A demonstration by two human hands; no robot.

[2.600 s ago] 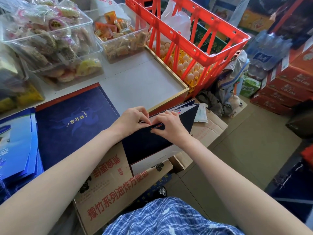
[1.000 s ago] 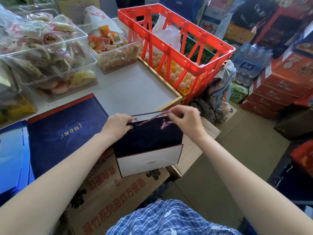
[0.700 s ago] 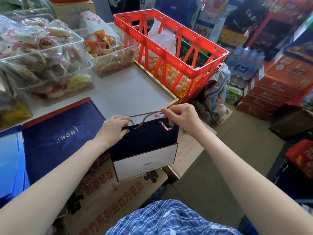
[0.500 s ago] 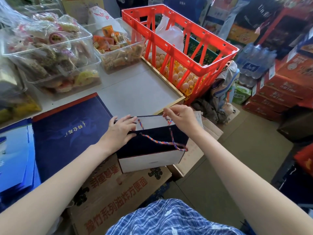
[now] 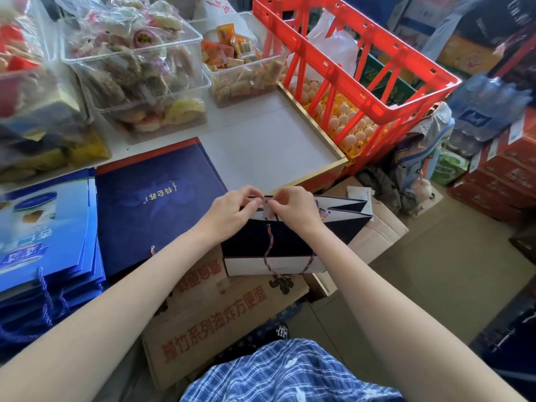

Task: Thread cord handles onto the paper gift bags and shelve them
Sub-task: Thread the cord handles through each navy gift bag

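A dark navy paper gift bag with a white base stands on a cardboard box in front of me. A multicoloured cord handle hangs in a loop down its near face. My left hand grips the bag's top rim on the left. My right hand pinches the cord end at the rim's middle, fingertips close to the left hand's. The bag's folded right side fans open past my right wrist.
Flat navy bags and a stack of blue bags with cords lie on the white counter. Clear snack boxes stand behind. A red crate holding eggs sits right, with cartons and bottled water on the floor.
The cord went from taut across the rim to a loop hanging down the bag's front. My right hand moved left along the rim to meet my left hand.
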